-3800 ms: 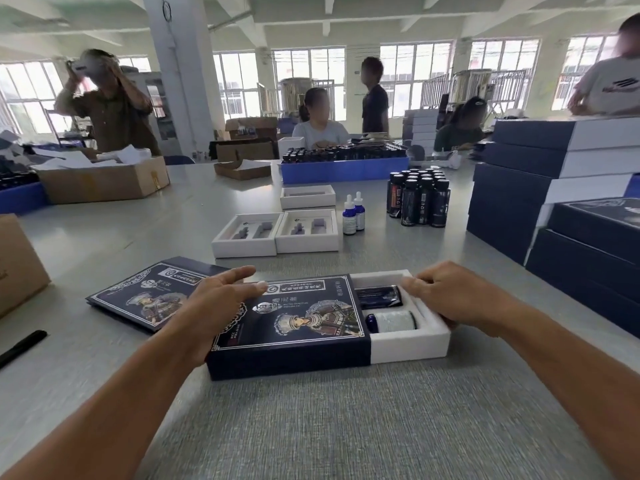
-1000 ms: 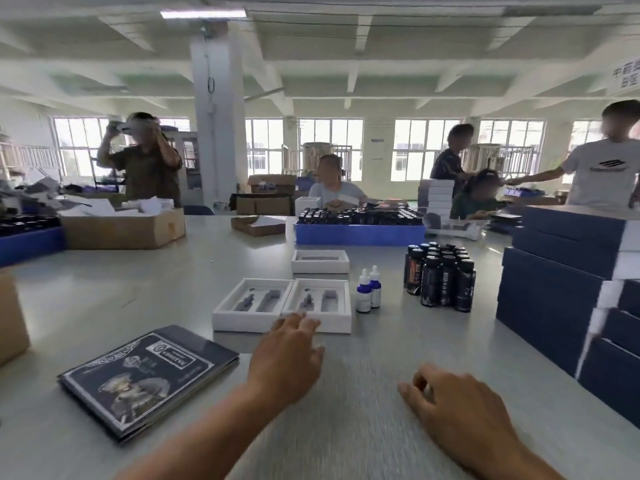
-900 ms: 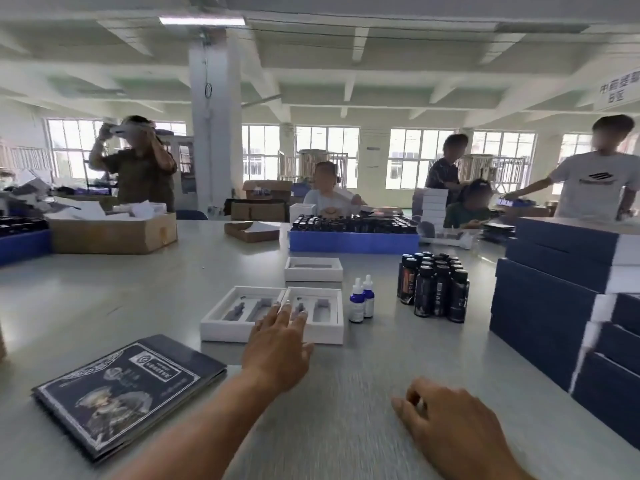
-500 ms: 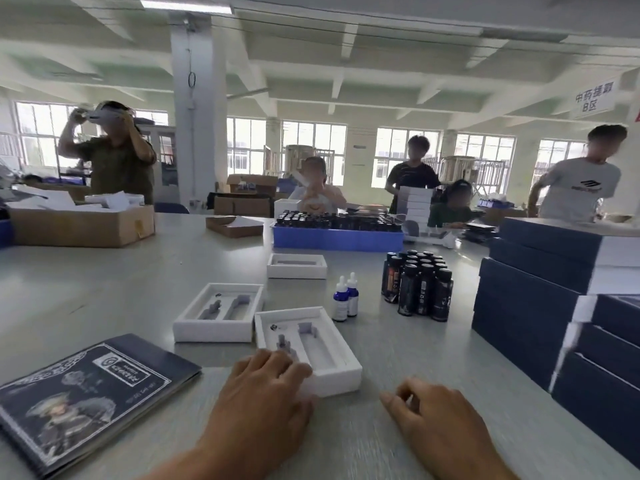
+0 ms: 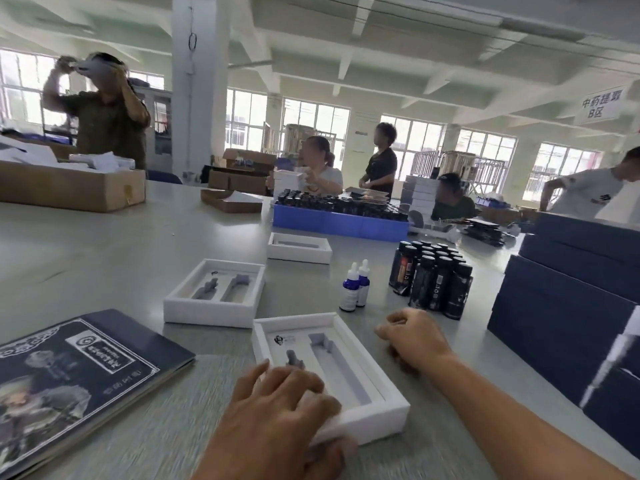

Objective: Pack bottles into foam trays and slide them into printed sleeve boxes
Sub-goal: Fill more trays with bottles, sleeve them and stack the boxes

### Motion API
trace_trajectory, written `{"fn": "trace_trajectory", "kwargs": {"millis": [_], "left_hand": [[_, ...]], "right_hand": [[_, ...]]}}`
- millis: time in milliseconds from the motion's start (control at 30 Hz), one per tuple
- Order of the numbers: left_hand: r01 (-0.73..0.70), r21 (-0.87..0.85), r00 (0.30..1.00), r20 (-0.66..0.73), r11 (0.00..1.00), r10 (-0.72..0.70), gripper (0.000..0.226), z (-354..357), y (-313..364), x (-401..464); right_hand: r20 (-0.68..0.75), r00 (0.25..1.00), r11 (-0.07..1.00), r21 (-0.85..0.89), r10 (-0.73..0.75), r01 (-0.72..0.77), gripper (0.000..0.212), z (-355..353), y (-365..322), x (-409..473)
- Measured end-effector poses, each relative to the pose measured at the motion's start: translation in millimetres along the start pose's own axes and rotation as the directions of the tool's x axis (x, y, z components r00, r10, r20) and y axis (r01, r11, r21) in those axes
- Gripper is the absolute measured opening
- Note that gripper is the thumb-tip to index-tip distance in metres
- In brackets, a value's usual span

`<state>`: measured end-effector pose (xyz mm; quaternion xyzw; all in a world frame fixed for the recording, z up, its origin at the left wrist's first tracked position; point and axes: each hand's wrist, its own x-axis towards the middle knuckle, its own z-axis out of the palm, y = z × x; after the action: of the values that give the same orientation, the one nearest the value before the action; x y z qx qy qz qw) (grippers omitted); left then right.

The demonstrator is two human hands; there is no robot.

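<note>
Head view: empty white foam tray point(image 5: 349, 372) sits at the near edge of the grey counter point(image 5: 104, 244), both slots bare.

Left hand point(image 5: 277, 420) lies over the tray's near corner, fingers point(image 5: 294, 382) curled over the rim and gripping it; right hand point(image 5: 415, 341) rests on the counter at the tray's 2 o'clock, fingers loosely curled, holding nothing. Risk as I see it: foam is light, so a one-corner grip could skew the tray or dent the rim. The cluster of tall dark bottles point(image 5: 433, 278) stands at 1 o'clock with two small blue dropper bottles point(image 5: 355, 287) just beside it, so a hasty reach could topple them like dominoes. The flat dark printed sleeve point(image 5: 69, 382) waits at 9 o'clock.
</note>
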<state>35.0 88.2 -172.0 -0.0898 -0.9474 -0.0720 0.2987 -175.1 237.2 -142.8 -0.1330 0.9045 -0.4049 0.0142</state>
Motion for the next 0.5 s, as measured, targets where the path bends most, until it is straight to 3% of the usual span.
{"fn": "trace_trajectory", "kwargs": {"millis": [133, 267, 367, 433, 500], "left_hand": [[-0.020, 0.036, 0.999, -0.038, 0.999, 0.022, 0.045, 9.0, -5.9, 1.1], [-0.050, 0.075, 0.990, -0.127, 0.996, 0.059, 0.055, 15.9, -9.2, 2.6], [-0.110, 0.071, 0.988, -0.104, 0.991, 0.117, 0.028, 15.4, -7.5, 4.7], [-0.116, 0.057, 0.990, -0.079, 0.992, 0.120, 0.025, 14.5, -7.8, 6.5], [-0.116, 0.056, 0.991, -0.059, 0.992, 0.120, 0.025, 14.2, -7.8, 8.7]], "right_hand": [[-0.024, 1.000, 1.000, 0.030, 0.001, 0.000, 0.070, 16.3, -7.2, 52.5], [0.063, 0.998, 0.983, 0.183, -0.031, 0.019, 0.087, 24.8, -15.9, 90.9], [0.135, 0.990, 0.982, 0.190, -0.035, 0.009, 0.076, 30.7, -19.9, 111.3], [0.162, 0.987, 0.983, 0.181, -0.011, -0.019, 0.057, 35.7, -20.8, 118.1], [0.156, 0.987, 0.977, 0.206, 0.030, -0.062, 0.052, 40.5, -16.9, 120.2]]}}
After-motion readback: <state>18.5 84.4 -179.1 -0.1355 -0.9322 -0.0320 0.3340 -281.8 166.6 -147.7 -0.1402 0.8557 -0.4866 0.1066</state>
